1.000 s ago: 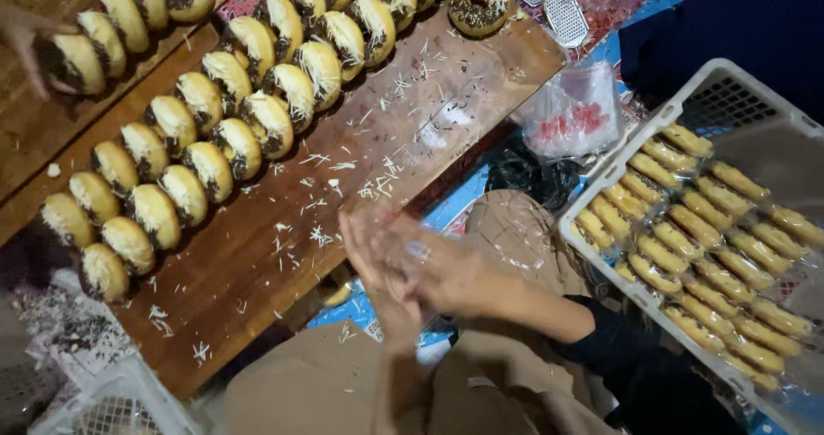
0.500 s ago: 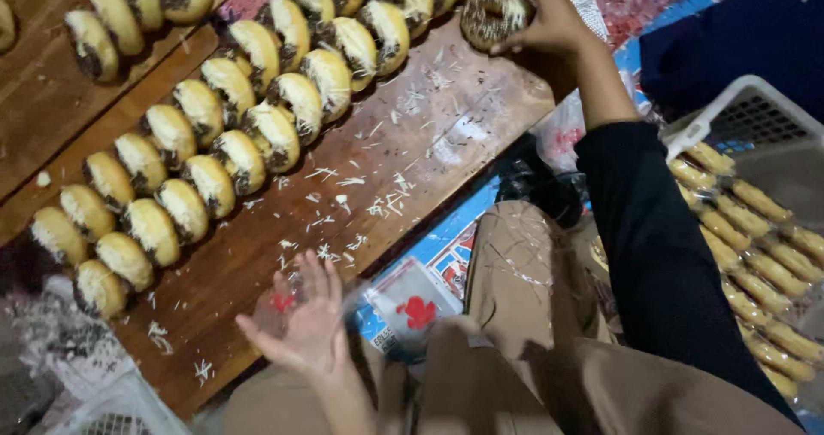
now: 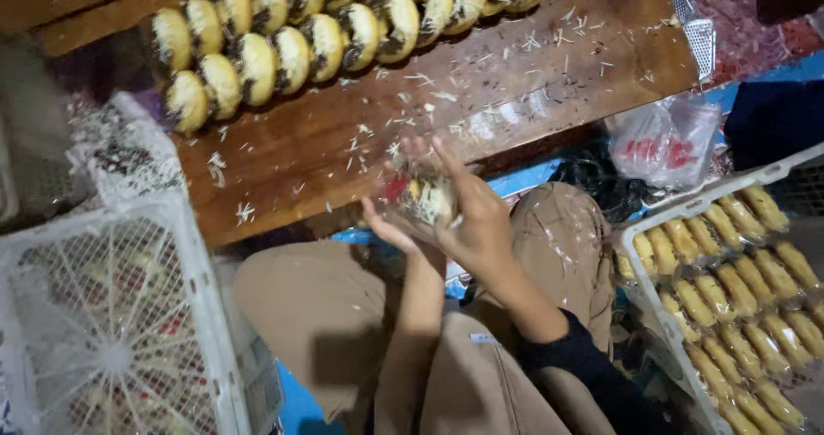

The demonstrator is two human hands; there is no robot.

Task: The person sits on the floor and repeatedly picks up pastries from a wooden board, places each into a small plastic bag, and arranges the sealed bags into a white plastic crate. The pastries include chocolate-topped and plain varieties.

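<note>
Both my hands meet over my lap at the near edge of a wooden board (image 3: 515, 100). My right hand (image 3: 472, 220) and my left hand (image 3: 390, 220) together hold a filled bun (image 3: 429, 201) inside a clear plastic wrapper with red print. Rows of similar filled buns (image 3: 283, 40), yellow with dark filling and white shreds, lie along the far side of the board. White shreds are scattered over the wood in front of my hands.
A white plastic crate (image 3: 112, 315) stands at the left, with wrapped items inside. Another white crate (image 3: 738, 289) at the right holds several rows of plain yellow rolls. A clear plastic bag (image 3: 665, 143) lies beyond it.
My right hand has come back from the far buns with one bun. My left hand, which held a wrapper alone, now joins it around the bun. The camera has shifted left.
</note>
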